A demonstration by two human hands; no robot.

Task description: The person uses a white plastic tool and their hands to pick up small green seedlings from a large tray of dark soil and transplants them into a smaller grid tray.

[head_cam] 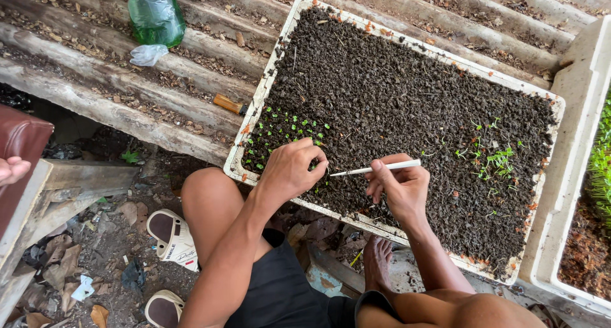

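Left hand (289, 170) loosely curled, fingertips pinched together at soil beside small green seedlings (286, 127); what it pinches too small to tell. Right hand (398, 187) grips thin white stick (375, 169), tip pointing toward left hand. Both over white tray (258, 105) of dark soil (394, 92). More sprouts (493, 159) at tray's right. Green bottle (156, 14) on corrugated sheet (95, 67).

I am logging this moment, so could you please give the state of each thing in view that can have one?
Seedling tray: filled with dark soil, seedlings at both ends.
White stick: held level in the right hand.
Left hand: fingers pinched, resting on the soil.
Green plastic bag: lying on the corrugated sheet.
Sandals: off, on the ground.
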